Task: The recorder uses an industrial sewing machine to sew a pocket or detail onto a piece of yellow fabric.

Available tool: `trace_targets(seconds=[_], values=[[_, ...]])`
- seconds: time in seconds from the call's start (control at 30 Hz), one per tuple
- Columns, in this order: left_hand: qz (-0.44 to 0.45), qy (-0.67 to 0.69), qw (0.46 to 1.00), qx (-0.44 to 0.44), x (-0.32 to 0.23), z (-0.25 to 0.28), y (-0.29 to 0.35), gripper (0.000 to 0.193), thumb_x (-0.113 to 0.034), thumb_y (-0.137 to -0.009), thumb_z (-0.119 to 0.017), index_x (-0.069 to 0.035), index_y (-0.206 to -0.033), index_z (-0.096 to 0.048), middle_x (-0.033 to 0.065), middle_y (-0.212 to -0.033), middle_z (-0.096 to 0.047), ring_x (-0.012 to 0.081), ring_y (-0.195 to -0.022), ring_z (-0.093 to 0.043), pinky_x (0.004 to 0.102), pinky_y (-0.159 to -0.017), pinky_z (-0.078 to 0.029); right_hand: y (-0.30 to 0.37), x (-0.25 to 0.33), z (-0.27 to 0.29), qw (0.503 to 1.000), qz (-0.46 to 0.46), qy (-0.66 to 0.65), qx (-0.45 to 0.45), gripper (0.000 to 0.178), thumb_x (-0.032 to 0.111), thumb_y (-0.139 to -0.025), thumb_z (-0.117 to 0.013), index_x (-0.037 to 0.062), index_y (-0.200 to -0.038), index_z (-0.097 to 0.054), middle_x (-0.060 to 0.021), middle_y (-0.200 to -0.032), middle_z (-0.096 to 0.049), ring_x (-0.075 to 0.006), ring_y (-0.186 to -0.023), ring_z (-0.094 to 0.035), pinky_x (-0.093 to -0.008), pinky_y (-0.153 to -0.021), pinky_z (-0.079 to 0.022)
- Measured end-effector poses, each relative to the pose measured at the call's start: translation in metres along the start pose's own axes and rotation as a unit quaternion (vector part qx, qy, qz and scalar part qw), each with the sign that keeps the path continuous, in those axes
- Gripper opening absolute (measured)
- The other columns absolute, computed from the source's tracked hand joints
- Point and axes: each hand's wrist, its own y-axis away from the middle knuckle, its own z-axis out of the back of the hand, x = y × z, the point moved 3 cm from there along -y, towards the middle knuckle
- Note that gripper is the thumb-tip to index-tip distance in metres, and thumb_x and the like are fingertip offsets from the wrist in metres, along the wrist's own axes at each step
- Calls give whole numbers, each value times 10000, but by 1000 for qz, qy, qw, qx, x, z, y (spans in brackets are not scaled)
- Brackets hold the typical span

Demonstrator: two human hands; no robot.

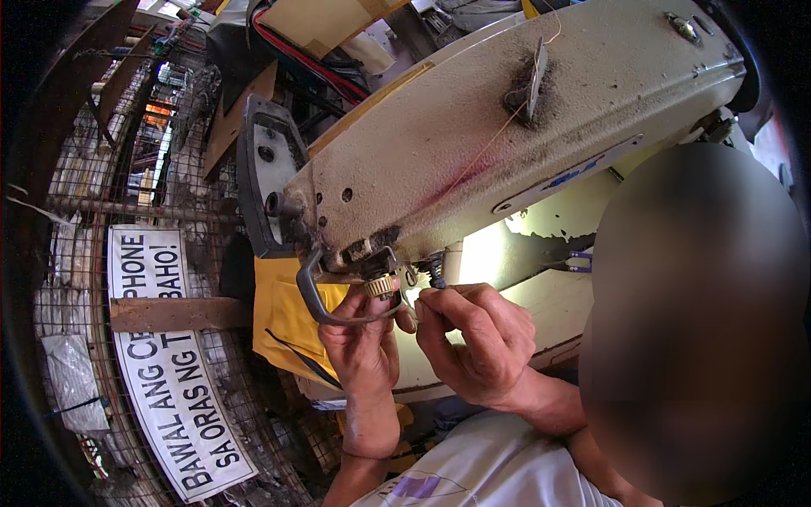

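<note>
A beige sewing machine (405,169), dusty and smudged, leans across the view with its needle end above my hands. My left hand (363,342) reaches up from below, its fingers curled in by a ribbed brass-coloured knob (382,286) and partly behind a curved dark metal bar (311,291). My right hand (481,338) is closed in a pinch beside the left fingertips, just under a dark spring (436,270). Whatever lies between the fingertips is too small to make out. A thin thread (490,145) slants down the machine's side from a metal guide plate (536,83).
A yellow cloth or pouch (291,317) hangs behind my left hand. Wire mesh (76,279) with a white printed sign (160,253) and a wooden bar (177,314) stands at left. A lit pale work surface (541,313) lies beneath the machine, with a small blue-handled tool (579,261).
</note>
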Motion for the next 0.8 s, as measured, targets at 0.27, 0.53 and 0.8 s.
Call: trace_targets(seconds=[0.27, 0.53, 0.8], values=[[-1, -4, 1000, -10, -1, 1, 1, 158, -8, -912, -613, 52, -1050, -660, 123, -989, -691, 160, -758, -637, 308, -570, -509, -1, 3, 2, 999, -16, 9, 38, 326, -92, -675, -752, -19, -971, -637, -86, -779, -661, -185, -613, -644, -281, -486, -489], [1, 2, 1000, -21, -4, -2, 3, 162, -59, -928, -607, 44, -1043, -658, 119, -982, -694, 159, -799, -645, 289, -690, -524, -5, 4, 0, 997, -8, 22, 71, 327, -51, -670, -786, -15, -964, -647, -81, -751, -630, -187, -596, -606, -285, -469, -458], [-21, -46, 994, -93, 4, 3, 2, 149, -70, -913, -632, 24, -1024, -663, 46, -893, -668, 101, -767, -587, 243, -663, -475, -4, 7, -4, 997, -4, 35, 70, 292, -13, -696, -776, 11, -955, -643, -68, -723, -573, -203, -563, -561, -316, -457, -432]])
